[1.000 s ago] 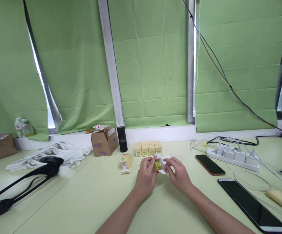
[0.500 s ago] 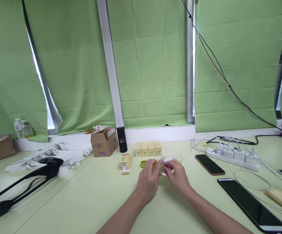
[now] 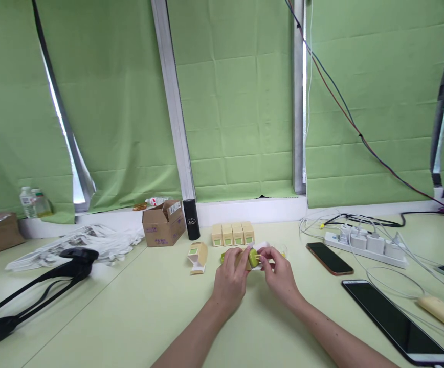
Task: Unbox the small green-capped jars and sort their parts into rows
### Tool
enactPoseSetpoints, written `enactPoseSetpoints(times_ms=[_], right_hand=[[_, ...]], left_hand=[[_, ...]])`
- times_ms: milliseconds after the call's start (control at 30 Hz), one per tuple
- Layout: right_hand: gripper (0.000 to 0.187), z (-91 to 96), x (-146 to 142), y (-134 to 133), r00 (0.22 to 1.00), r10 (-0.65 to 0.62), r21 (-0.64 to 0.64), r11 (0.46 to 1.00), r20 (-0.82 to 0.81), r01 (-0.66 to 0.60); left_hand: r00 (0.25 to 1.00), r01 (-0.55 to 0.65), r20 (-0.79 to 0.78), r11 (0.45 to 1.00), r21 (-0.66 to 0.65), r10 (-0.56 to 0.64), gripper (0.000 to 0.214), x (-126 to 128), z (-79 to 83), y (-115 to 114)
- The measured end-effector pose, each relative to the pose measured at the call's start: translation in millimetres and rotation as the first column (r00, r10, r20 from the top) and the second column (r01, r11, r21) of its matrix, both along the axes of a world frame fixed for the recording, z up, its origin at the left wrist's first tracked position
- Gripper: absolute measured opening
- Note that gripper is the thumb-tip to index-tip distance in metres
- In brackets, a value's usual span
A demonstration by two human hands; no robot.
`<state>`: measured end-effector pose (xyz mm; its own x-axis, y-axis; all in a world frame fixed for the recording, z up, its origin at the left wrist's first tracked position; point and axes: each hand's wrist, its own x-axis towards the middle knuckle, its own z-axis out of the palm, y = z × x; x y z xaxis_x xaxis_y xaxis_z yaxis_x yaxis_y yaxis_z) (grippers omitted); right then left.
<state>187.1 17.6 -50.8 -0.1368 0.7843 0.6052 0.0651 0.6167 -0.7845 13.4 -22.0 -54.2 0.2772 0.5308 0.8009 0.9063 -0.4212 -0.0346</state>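
My left hand [image 3: 229, 276] is closed round a small tan cardboard box [image 3: 248, 266], mostly hidden by the fingers. A rounded green plug [image 3: 253, 258] sticks out of the box's right end, its pale prongs toward my right hand [image 3: 278, 268]. The right thumb and fingertips pinch those prongs. White paper or a flap shows behind the fingers. Another green item [image 3: 222, 257] lies partly hidden behind my left hand. To the left lies an opened tan box [image 3: 198, 258] with its flap out. Several closed tan boxes [image 3: 232, 234] stand in a row behind my hands.
A brown carton [image 3: 163, 225] and a black cylinder [image 3: 192, 220] stand at the back. Two phones, one black [image 3: 329, 258] and one larger [image 3: 396, 322], lie right, near a power strip [image 3: 375, 245] with cables. A black frame-like device [image 3: 41, 286] and white straps [image 3: 80, 245] lie left.
The green plug now shows at the right end of the box, between my hands. My left hand has shifted slightly left, and my right hand grips the prongs.
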Motion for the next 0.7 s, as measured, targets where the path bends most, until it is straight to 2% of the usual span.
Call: enactPoseSetpoints(times_ms=[100,267,367,533,700], right_hand=[[0.034,-0.7,-0.3,-0.6,0.998,0.029,-0.077,0.996,-0.061,-0.034],[0.041,-8.0,-1.7,8.3,0.99,-0.013,-0.142,0.99,-0.143,-0.007],[0.044,-9.5,-2.9,14.0,0.974,-0.007,-0.19,0.981,-0.227,-0.038],[0.049,-2.8,-2.3,17.2,0.897,0.027,-0.261,0.953,-0.44,-0.156],[0.05,1.4,3.0,18.5,0.837,0.014,-0.33,0.915,-0.547,-0.231]], left_hand=[[1.0,-0.015,0.019,1.0,0.005,0.014,0.07,-2.4,0.0,0.6],[0.999,-0.039,0.023,0.999,0.009,0.039,0.07,-4.5,0.3,1.3],[0.999,-0.048,0.024,0.999,0.011,0.048,0.069,-4.9,0.0,1.9],[0.996,-0.049,0.069,0.999,0.008,0.049,0.07,-5.3,0.2,3.0],[0.976,-0.043,0.212,0.999,0.003,0.041,0.069,-10.6,1.1,5.7]])
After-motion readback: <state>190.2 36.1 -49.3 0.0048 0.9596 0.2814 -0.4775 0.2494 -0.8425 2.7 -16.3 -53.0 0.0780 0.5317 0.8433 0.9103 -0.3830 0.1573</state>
